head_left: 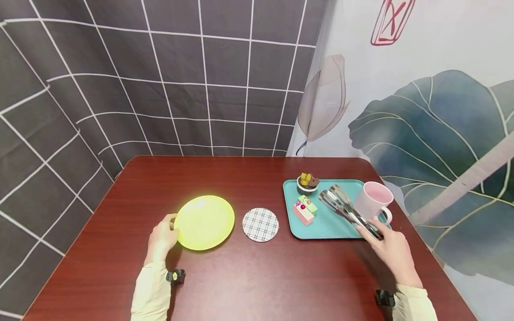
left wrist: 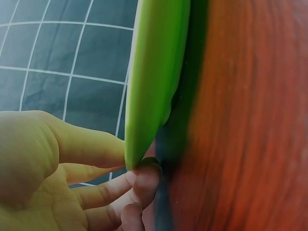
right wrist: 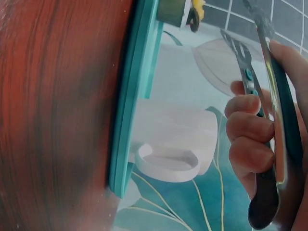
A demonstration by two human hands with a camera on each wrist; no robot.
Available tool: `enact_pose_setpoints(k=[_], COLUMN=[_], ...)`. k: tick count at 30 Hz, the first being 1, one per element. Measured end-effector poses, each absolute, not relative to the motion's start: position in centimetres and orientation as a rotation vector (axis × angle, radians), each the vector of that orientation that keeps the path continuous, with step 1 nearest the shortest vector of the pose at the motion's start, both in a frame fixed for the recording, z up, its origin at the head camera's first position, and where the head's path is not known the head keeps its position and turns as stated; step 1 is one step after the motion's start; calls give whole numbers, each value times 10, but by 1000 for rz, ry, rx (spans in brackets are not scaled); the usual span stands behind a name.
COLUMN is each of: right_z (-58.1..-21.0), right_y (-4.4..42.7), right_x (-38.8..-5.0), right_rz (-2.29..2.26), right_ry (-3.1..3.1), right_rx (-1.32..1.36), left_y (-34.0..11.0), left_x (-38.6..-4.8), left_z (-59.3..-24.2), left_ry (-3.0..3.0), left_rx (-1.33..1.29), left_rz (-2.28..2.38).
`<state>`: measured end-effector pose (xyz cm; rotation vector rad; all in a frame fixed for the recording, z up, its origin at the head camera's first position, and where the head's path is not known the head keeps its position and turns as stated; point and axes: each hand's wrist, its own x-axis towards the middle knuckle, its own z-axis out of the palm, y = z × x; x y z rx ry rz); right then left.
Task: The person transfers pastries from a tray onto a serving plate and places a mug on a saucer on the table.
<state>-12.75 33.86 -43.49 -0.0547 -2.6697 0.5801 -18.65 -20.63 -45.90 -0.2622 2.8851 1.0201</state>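
Observation:
A yellow-green plate (head_left: 205, 222) is at the left of the table. My left hand (head_left: 162, 238) pinches its left rim; in the left wrist view the thumb is on one side of the plate edge (left wrist: 153, 82) and the fingertips are at its underside. My right hand (head_left: 392, 253) grips metal tongs (head_left: 348, 211) above the right part of a teal tray (head_left: 327, 229). In the right wrist view, fingers (right wrist: 251, 129) curl round one arm of the tongs, whose tips stand apart. Nothing shows between those tips.
On the tray stand a pink mug (head_left: 371, 200) at the right, a cupcake (head_left: 307, 183) at the back left and small pink and green cake pieces (head_left: 304, 211) in front of it. A round checked coaster (head_left: 260, 224) lies between plate and tray. Curtains hang behind the table.

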Motion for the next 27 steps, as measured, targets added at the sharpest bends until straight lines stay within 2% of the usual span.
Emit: enact_pose_setpoints(k=[10,27], right_z=[-433,-452], right_y=[337,317], right_x=[-120,-120], right_rz=[527,381], right_ry=[-2876,-2960], right_rx=[77,92], left_y=[-207,-205], left_x=[-187,-187], left_z=[-459,-460], left_ry=[2872,2865], left_rx=[-282,-288], left_rz=[1039,1046])
